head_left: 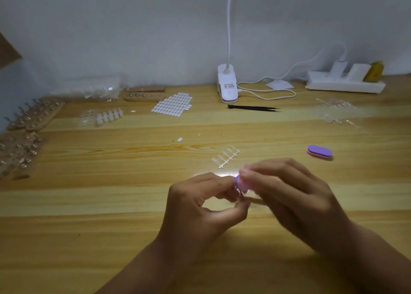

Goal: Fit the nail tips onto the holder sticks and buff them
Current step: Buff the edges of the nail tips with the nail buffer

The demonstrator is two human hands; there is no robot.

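The two hands meet low over the wooden table (89,227). The left hand (200,207) curls thumb and forefinger and pinches a holder stick (255,201). The right hand (291,195), blurred, grips a purple-pink buffer block (241,182) in curled fingers. The block sits against the stick's top, just above the left fingertips. A strip of nail tips (224,157) lies near, behind the hands.

Pink-purple buffer (241,183) over wooden holder stick (253,201); clear nail-tip strip (225,157) flat just beyond.
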